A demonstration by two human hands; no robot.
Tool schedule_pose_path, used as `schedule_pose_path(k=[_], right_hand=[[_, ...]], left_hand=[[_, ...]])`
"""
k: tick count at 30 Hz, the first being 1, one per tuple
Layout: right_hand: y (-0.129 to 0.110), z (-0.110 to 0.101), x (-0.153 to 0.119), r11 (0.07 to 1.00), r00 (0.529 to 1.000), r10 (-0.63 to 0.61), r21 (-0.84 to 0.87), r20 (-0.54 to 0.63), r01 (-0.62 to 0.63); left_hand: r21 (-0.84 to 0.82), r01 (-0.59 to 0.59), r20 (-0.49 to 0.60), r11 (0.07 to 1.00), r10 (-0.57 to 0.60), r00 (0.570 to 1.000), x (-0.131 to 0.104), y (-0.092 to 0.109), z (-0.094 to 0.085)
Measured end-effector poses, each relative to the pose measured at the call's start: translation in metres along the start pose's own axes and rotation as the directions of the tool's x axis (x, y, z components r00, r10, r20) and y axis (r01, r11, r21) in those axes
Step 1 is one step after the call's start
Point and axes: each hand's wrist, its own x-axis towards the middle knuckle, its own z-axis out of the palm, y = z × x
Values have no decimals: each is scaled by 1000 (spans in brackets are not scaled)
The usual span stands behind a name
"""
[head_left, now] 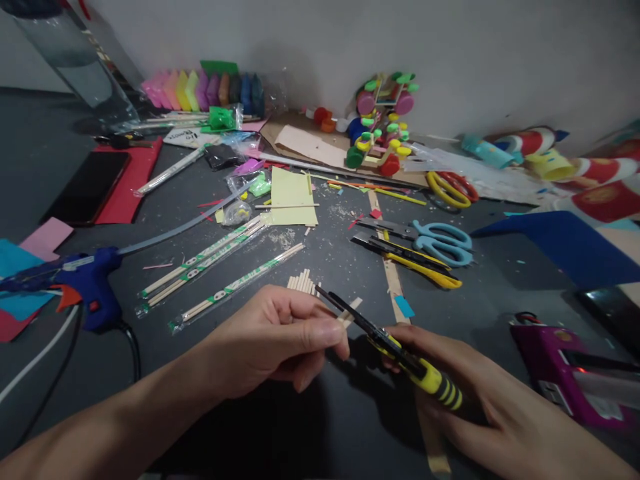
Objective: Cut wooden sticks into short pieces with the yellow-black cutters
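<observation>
Between the thumb and forefinger of my left hand (300, 333), a short flat wooden stick (353, 309) is pinched, its pale end sticking out to the right. My right hand (465, 380) is wrapped round a cutting tool (425, 373) with a long dark blade part and a yellow grip banded in black. The dark blade part crosses the stick just beyond my left fingertips; whether it bites into the wood I cannot tell. Just behind my left hand lies a small row of short cut wooden sticks (302, 281).
Wrapped chopsticks (245, 280) and a blue glue gun (95, 283) lie left. Blue-handled scissors (443, 243) and a yellow box cutter (425, 267) rest behind my right hand. Small toy cars (383, 147) stand by the wall. A purple device (565, 373) lies at right.
</observation>
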Motion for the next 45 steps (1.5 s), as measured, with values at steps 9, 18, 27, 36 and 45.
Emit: schedule_pose_path(k=[9,18,27,36,45], right_hand=[[-13,1,8,1000,1000,22,-12,20,-21],[-14,2,6,997,998,-44,-70,-39,41],[-12,5,-10,996,978,-27,-83,-209,9],[-6,20,-23,995,982,77,-46,-170,-86],[-16,21,-18,993,995,98,-57,-34,-100]], left_hand=[[32,9,-9,999,-8,1000,1,0,0],[183,61,-101,981,-43,994,2,4,9],[-103,-141,65,985,148,987,6,-15,1],[105,-284,-295,953,302,906,3,-9,15],[863,-349,-6,364,699,715,-11,-9,13]])
